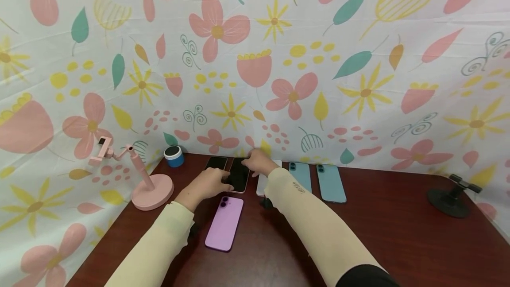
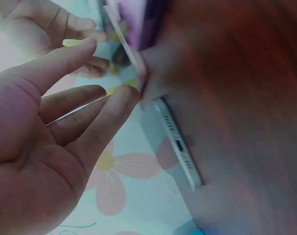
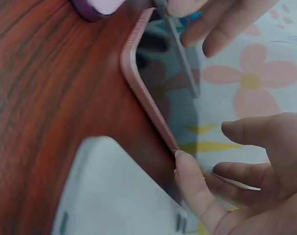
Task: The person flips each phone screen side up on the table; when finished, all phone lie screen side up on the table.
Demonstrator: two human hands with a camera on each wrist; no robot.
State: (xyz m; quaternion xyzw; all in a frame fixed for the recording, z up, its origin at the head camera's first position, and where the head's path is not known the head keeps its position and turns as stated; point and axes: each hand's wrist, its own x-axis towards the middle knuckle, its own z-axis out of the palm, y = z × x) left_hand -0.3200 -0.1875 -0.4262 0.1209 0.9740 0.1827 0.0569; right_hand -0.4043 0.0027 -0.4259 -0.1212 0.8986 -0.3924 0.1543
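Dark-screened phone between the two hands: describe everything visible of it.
The phone lies screen up on the brown table, between another dark-screened phone and a white phone. Its round-cornered frame looks pink and metallic; the glossy screen, apparently unlit, mirrors the flowered cloth. The right hand touches its right edge; the left hand seems to touch its lower left.

The head view is evenly lit, while the left wrist view blurs the tabletop (image 2: 256,147).

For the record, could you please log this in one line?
left hand: touching pink-edged phone; right hand: likewise; purple phone: face-down
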